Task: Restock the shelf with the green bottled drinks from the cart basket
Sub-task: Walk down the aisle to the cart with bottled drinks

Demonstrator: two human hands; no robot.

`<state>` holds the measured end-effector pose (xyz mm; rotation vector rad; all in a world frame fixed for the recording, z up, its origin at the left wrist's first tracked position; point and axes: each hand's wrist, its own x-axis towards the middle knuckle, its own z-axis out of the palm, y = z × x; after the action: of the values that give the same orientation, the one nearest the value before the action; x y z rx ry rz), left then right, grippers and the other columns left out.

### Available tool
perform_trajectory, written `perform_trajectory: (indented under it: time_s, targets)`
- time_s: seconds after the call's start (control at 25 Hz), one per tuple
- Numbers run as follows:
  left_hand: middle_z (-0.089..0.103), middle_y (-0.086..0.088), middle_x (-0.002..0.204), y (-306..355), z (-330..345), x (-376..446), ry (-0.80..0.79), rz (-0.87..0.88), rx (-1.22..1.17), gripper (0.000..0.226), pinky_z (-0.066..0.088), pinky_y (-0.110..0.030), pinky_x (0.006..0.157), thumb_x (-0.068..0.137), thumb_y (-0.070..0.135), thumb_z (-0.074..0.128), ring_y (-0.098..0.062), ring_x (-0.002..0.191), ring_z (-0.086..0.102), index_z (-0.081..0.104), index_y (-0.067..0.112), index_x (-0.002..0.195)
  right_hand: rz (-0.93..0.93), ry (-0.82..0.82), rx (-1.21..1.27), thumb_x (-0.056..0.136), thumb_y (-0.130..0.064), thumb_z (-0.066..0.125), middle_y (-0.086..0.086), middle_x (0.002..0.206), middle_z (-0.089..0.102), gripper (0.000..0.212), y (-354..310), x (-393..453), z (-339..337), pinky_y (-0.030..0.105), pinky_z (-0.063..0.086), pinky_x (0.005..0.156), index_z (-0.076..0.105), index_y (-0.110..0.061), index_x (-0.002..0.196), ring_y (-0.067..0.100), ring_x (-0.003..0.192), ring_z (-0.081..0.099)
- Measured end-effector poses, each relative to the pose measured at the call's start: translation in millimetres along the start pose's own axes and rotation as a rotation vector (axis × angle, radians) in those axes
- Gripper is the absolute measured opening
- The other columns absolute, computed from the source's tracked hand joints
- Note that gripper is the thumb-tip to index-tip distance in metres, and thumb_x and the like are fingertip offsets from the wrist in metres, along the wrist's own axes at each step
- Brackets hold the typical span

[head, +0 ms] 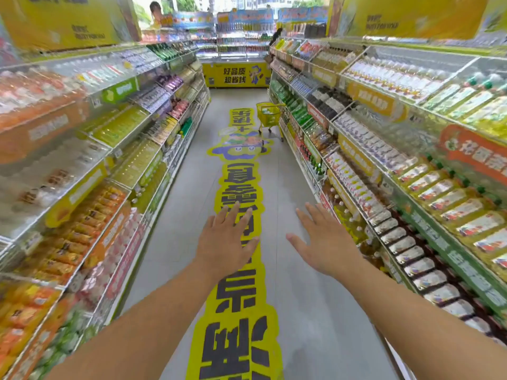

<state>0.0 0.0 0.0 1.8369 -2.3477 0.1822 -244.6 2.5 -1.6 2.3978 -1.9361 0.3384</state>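
Note:
A yellow cart basket point(268, 116) stands far down the aisle on the right side, close against the right shelving. What lies inside it is too small to make out. Green bottles point(297, 111) fill a shelf section right beside the cart. My left hand point(226, 239) and my right hand point(323, 242) are stretched out in front of me over the floor, palms down, fingers spread, holding nothing. Both hands are far short of the cart.
Long shelves of drinks line both sides: the left shelving point(115, 149) and the right shelving point(384, 160). A yellow floor sticker point(238, 297) runs down the grey aisle. A yellow freezer point(236, 74) closes the far end. A person point(277, 35) stands at the back right.

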Motion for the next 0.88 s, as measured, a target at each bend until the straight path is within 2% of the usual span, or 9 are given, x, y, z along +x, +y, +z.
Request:
perform_trajectory:
  time_s: [0.28,0.64,0.88]
  targets:
    - [0.011,0.0,0.167,-76.8,32.0,170.2,0.037,0.03,0.018,0.073,0.021,-0.048,0.12,0.092,0.067,0.027,-0.026,0.152,0.015,0.016,0.035,0.157,-0.007,0.093,-0.003,0.093,-0.069,0.023,0.007,0.16,0.026,0.076,8.2,177.2,26.6,0.041,0.015,0.12,0.03,-0.022,0.152,0.026,0.149,0.014]
    - [0.014,0.0,0.167,-114.7,91.3,402.8,0.046,-0.021,0.01,0.075,0.021,-0.047,0.12,0.091,0.07,0.026,-0.026,0.152,0.015,0.017,0.035,0.157,-0.005,0.053,0.03,0.093,-0.071,0.02,0.0,0.164,0.014,0.075,84.1,412.6,79.0,0.039,0.011,0.121,0.02,-0.029,0.155,0.02,0.151,0.003]
    - [0.011,0.0,0.167,-131.5,113.2,564.6,0.05,-0.045,-0.049,0.074,0.018,-0.046,0.121,0.093,0.069,0.028,-0.025,0.153,0.012,0.012,0.037,0.158,-0.02,-0.009,0.038,0.094,-0.07,0.021,0.0,0.165,0.009,0.076,137.8,567.4,89.7,0.04,0.008,0.122,0.016,-0.028,0.156,0.019,0.151,-0.001]
